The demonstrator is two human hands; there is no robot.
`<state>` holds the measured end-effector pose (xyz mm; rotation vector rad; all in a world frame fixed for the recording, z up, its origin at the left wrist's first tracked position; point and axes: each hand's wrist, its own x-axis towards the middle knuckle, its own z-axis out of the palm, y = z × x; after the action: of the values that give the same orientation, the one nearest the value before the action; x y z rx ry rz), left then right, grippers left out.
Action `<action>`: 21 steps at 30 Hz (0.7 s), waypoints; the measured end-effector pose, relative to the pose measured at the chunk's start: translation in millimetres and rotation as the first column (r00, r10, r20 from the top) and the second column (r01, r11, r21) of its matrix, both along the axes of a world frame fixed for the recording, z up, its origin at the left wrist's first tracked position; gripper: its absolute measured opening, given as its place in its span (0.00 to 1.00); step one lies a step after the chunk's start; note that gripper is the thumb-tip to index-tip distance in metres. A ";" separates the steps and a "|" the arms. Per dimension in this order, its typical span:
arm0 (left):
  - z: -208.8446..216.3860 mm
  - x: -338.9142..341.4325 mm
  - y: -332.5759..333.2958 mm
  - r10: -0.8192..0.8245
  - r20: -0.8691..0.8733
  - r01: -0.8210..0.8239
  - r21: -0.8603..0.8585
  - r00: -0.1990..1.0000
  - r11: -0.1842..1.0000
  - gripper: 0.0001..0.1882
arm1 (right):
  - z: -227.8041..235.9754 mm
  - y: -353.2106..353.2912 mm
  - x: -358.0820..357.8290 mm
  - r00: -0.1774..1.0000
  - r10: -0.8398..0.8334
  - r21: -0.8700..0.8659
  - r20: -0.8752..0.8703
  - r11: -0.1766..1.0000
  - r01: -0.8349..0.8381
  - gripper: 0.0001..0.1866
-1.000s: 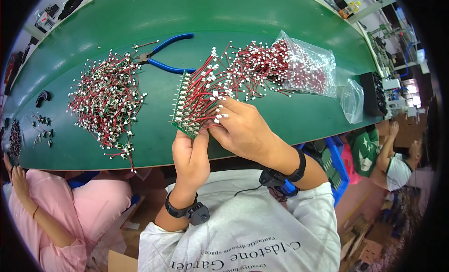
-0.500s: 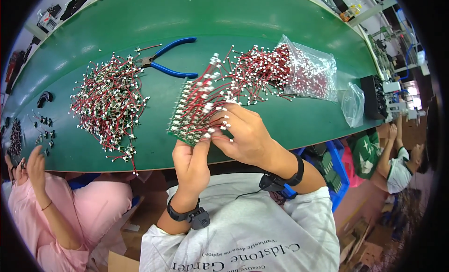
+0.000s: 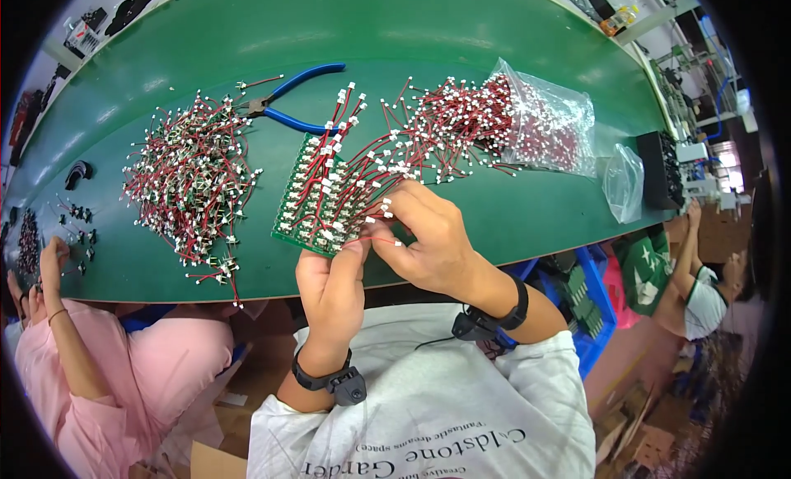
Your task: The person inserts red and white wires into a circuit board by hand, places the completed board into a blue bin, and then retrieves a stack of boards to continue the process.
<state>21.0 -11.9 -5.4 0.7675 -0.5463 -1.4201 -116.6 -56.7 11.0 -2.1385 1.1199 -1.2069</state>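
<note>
Green circuit board [image 3: 306,200] sits tilted at the near edge of the green table [image 3: 461,34], its near corner lifted off the surface. Many short red wires with white plugs [image 3: 362,170] stand out of it, fanning toward 1 o'clock.

Left hand [image 3: 331,291] grips the board's near corner from below, thumb on top and fingers pressed together underneath; likely this props the board at an angle so the sockets face up.

Right hand [image 3: 428,240], at 3 o'clock of the board, pinches one red wire between thumb and forefinger just beside the board's near edge; the other fingers curl loosely.

Outward: loose pile of wired parts [image 3: 189,186] at 9 o'clock, within left reach. Blue-handled pliers [image 3: 292,104] at 12 o'clock, untouched. Clear bag of wires [image 3: 527,124] at 2 o'clock, mouth open toward the board, its contents spilling within right reach. A second, empty-looking bag [image 3: 624,180] lies further right. A person in pink [image 3: 124,372] works at the left.
</note>
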 end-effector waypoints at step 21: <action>-2.4 0.6 4.9 -0.018 0.309 0.048 -0.091 0.951 0.995 0.13 | 9.9 -0.7 -1.6 0.997 0.051 -0.009 -0.066 0.999 -0.052 0.15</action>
<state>21.5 -7.1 -7.8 0.9115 -0.8671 -1.3005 -118.2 -57.4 20.9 -2.2158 1.0806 -1.1304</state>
